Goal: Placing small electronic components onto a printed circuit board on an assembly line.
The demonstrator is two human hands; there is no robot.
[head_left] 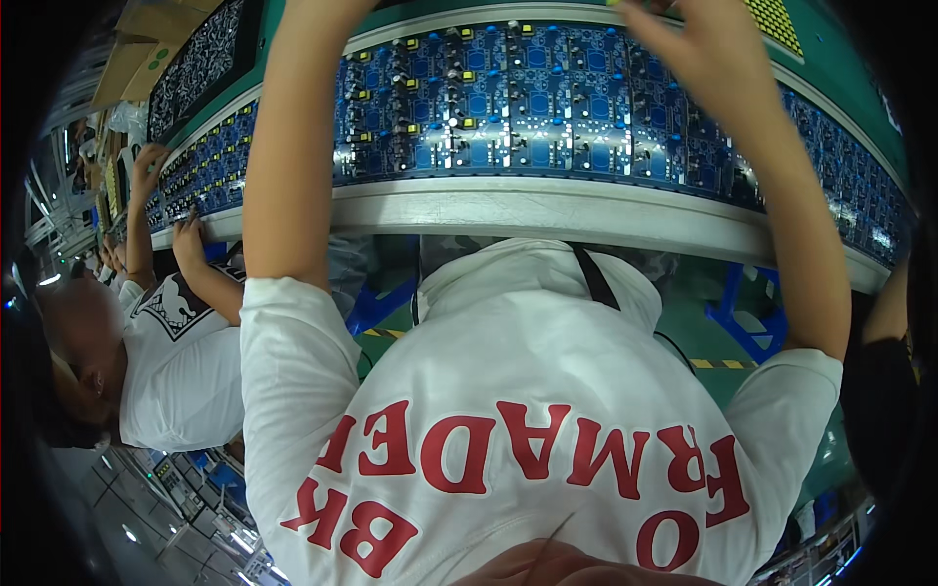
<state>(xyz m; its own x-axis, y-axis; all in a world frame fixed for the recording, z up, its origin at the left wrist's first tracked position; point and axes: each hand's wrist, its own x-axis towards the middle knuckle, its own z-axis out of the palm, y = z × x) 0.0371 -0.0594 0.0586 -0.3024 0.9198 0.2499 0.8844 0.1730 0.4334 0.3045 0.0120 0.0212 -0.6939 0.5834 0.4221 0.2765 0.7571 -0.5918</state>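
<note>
Blue circuit boards (479,98), joined in a long panel row, run across the line in front of me. They carry yellow block parts, small blue parts and metal cylinders. My left forearm reaches over the boards and leaves the picture at the top, so the left hand is out of sight. Above the far edge of the boards is my right hand (689,34), partly cut off by the top edge. Its thumb stretches left, close to a tiny yellow-green bit at the border; the fingertips are hidden. Neither forearm visibly rests on the boards.
A pale metal rail (547,205) edges the line on my side. A yellow gridded block of parts (775,24) lies far right, a black tray of small parts (200,68) far left. Co-workers flank me; the left one's hand (147,168) is over boards. Blue stool frames (747,317) stand below.
</note>
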